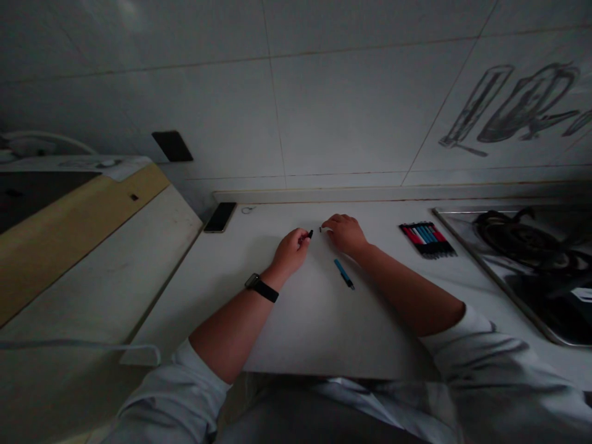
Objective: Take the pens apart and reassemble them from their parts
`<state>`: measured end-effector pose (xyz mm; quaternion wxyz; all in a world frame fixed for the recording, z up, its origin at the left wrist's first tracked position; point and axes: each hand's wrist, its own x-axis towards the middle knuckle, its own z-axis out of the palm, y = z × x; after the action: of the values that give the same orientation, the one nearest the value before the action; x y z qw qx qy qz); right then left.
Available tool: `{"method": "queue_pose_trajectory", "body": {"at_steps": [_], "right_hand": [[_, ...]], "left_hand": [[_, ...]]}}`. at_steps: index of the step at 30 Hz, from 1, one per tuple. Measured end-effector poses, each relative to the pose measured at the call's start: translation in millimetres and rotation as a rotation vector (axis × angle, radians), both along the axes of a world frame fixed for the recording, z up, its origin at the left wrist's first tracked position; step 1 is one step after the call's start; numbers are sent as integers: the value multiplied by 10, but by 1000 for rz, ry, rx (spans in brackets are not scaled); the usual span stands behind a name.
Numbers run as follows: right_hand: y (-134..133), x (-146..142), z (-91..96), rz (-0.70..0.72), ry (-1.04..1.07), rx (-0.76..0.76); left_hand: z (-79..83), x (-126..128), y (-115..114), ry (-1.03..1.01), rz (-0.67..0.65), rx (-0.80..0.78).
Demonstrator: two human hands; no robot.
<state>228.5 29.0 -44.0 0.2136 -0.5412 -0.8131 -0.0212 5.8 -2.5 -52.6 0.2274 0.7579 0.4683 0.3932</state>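
My left hand [292, 248] rests on the white countertop [300, 308] with its fingers curled round a small black piece [309, 234], perhaps a pen cap. My right hand [345, 232] lies a little to the right, fingers bent and pinching something tiny and dark that I cannot make out. A blue pen [344, 274] with a dark tip lies on the counter beside my right forearm. A black watch [261, 287] is on my left wrist.
A row of several red, blue and black pens [428, 239] lies to the right. A gas stove [531, 259] sits at the far right. A dark phone [220, 217] lies near the tiled wall. A lower cabinet top [92, 259] stands left.
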Motion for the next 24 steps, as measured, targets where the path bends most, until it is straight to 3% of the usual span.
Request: {"method": "queue_pose_trajectory", "body": {"at_steps": [7, 11, 15, 20, 24], "right_hand": [[293, -150, 131, 95, -250, 8], [303, -165, 168, 149, -260, 21], [125, -139, 215, 120, -117, -14], [-301, -49, 277, 155, 218, 45], [-540, -5, 184, 154, 486, 49]], "left_hand": [[-39, -9, 36, -3, 8, 36], [-35, -9, 33, -19, -3, 42], [-2, 1, 2, -33, -30, 25], [35, 30, -41, -23, -63, 14], [60, 48, -69, -23, -100, 62]]}}
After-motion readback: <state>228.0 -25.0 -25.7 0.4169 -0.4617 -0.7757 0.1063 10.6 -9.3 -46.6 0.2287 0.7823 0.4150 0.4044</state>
